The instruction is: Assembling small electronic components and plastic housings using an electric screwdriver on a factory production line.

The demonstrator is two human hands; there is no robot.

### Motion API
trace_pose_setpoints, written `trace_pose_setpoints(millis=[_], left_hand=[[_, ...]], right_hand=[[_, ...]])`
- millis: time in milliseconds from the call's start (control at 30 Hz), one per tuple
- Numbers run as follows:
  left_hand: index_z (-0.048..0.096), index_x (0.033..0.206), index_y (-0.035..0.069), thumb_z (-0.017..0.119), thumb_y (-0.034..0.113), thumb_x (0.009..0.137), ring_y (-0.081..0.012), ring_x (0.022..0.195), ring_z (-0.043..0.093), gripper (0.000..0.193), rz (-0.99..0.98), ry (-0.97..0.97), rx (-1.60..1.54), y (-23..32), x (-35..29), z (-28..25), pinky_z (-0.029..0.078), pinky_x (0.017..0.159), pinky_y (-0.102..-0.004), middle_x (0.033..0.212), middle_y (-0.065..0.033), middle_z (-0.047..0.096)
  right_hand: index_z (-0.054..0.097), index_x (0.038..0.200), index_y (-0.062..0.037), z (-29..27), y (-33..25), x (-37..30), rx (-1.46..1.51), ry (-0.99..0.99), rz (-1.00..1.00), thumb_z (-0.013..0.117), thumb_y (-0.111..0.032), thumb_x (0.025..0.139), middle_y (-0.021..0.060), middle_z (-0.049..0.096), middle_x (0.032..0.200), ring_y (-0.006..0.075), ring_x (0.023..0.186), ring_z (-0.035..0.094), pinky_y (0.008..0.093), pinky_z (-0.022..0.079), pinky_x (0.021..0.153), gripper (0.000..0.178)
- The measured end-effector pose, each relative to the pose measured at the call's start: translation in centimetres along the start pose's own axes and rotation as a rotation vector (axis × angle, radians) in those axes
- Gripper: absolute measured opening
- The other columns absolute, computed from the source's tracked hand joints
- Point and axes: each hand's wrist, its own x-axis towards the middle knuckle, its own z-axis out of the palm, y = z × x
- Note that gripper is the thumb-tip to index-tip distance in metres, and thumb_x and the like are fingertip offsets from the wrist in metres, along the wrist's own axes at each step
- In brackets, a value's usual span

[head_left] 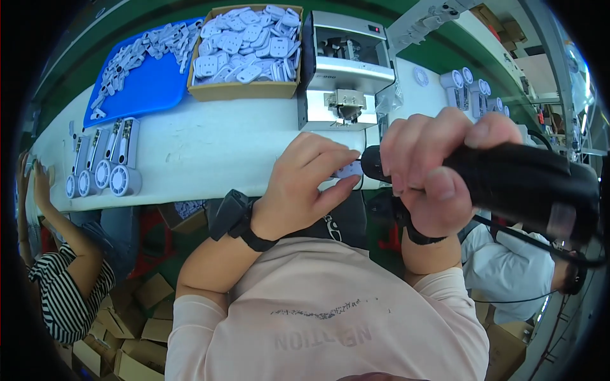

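My right hand (438, 162) is wrapped round a black corded electric screwdriver (521, 184), held almost level with its nose pointing left. The slim bit meets a small white plastic piece (348, 170) dotted with holes. My left hand (305, 184) pinches that piece between thumb and fingers at the table's front edge. Part of the piece is hidden behind the fingers and the screwdriver's nose. Just beyond my hands stands a silver and black screw feeder (346, 70), its metal outlet (348, 105) facing me.
Left of the feeder, a cardboard box (244, 92) is heaped with white plates. A blue tray (143, 105) holds many small white parts. White handheld fans (105, 165) line the table's left; more fans (467, 82) stand far right. Co-workers sit either side, one in a striped shirt (63, 292).
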Motion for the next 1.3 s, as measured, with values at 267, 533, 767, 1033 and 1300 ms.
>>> trace_pose_setpoints(millis=[267, 533, 767, 1033, 1300], left_hand=[[0.068, 0.115, 0.005, 0.086, 0.005, 0.080, -0.0331, 0.093, 0.068, 0.040, -0.045, -0.023, 0.023, -0.1, -1.1, -1.2, 0.055, 0.080, -0.0415, 0.106, -0.0122, 0.071], [0.068, 0.114, 0.005, 0.088, 0.006, 0.078, -0.0345, 0.097, 0.069, 0.041, -0.017, 0.028, 0.024, -0.1, -1.6, -0.9, 0.056, 0.081, -0.0420, 0.110, -0.0126, 0.073], [0.068, 0.113, 0.005, 0.086, 0.004, 0.080, -0.0338, 0.097, 0.069, 0.037, -0.005, 0.055, 0.058, 0.0, -0.9, -0.3, 0.056, 0.082, -0.0417, 0.109, -0.0115, 0.073], [0.070, 0.116, 0.006, 0.085, 0.004, 0.082, -0.0328, 0.097, 0.069, 0.038, 0.007, 0.046, 0.075, -0.1, -0.6, -0.4, 0.056, 0.081, -0.0410, 0.108, -0.0104, 0.073], [0.076, 0.111, 0.010, 0.084, 0.003, 0.081, -0.0304, 0.094, 0.067, 0.032, -0.029, 0.015, 0.088, 0.1, -0.3, -0.5, 0.056, 0.078, -0.0391, 0.104, -0.0098, 0.069]], right_hand=[[0.049, 0.129, -0.0128, -2.4, 0.2, 1.1, 0.048, 0.104, 0.013, 0.068, -0.003, 0.095, 0.0032, 0.056, 0.079, 0.0172, 0.062, 0.055, 0.0346, 0.048, 0.061, 0.039], [0.053, 0.126, -0.0036, -3.4, 8.6, 0.3, -0.121, 0.315, 0.168, 0.067, 0.006, 0.092, 0.0081, 0.064, 0.085, 0.0198, 0.067, 0.062, 0.0368, 0.052, 0.063, 0.039], [0.051, 0.129, -0.0018, -2.8, 6.1, 0.3, -0.206, 0.199, 0.435, 0.067, 0.005, 0.092, 0.0086, 0.065, 0.083, 0.0195, 0.063, 0.062, 0.0364, 0.053, 0.063, 0.040], [0.047, 0.139, -0.0122, -1.4, -2.1, 0.1, 0.058, 0.163, 0.006, 0.067, -0.012, 0.098, 0.0037, 0.054, 0.079, 0.0169, 0.064, 0.056, 0.0352, 0.049, 0.063, 0.046], [0.045, 0.138, -0.0141, -0.4, -0.7, 0.0, -0.057, 0.048, 0.030, 0.068, -0.016, 0.100, 0.0028, 0.053, 0.079, 0.0161, 0.063, 0.054, 0.0347, 0.048, 0.064, 0.045]])
